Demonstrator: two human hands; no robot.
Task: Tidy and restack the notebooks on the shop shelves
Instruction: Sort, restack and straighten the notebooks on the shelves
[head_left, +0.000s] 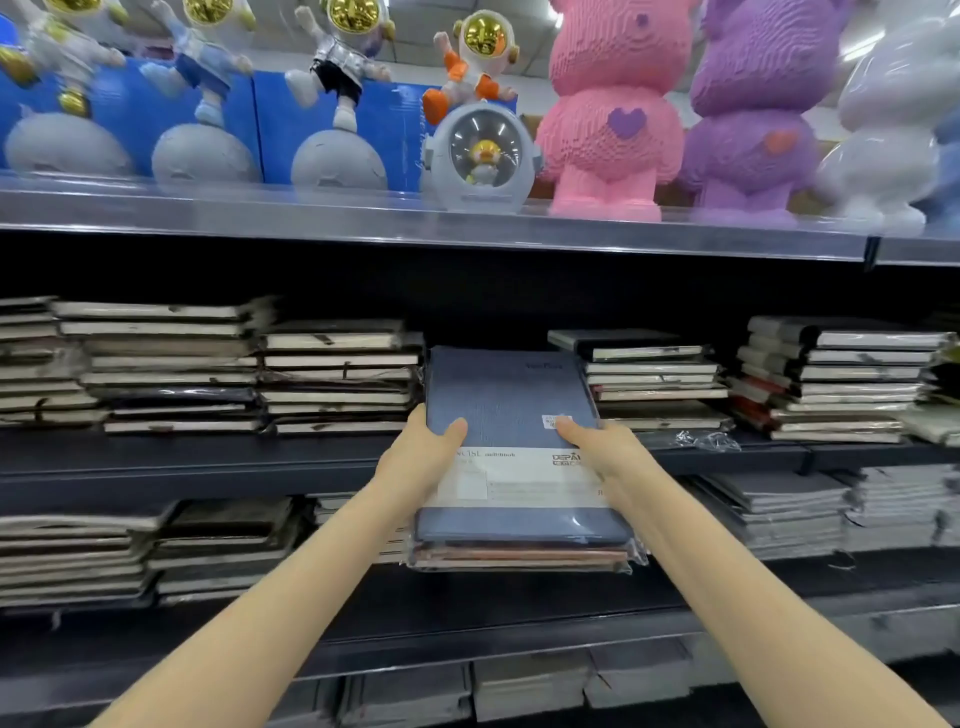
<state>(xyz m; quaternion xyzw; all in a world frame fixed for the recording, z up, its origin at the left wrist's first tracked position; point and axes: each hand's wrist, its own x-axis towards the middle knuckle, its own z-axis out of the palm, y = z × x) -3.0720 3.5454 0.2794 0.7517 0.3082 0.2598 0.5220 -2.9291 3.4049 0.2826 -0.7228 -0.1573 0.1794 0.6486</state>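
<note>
**Both hands holding a notebook bundle at the middle shelf**

Left hand and right hand are gripping a shrink-wrapped bundle of notebooks, 1 hand on each long edge. Thumbs are lying on the top cover, the other fingers are curling underneath and out of sight. Both hands are closed on the bundle, not flat.

Top notebook is showing a blue-grey cover with a white paper band across it and a small barcode sticker by the right thumb. Reddish-brown covers are showing at the bundle's near edge, below the blue one.

The bundle is sitting in the gap between 2 stacks on the middle shelf: the stack to its left and the stack to its right. Its far end is reaching into the gap; its near end is hanging out past the shelf edge, over the lower shelf. Cannot tell whether the far end is resting on the shelf.

More notebook stacks are lying along the lower shelf. Astronaut figures and a pink block bear are standing on the top shelf.
</note>
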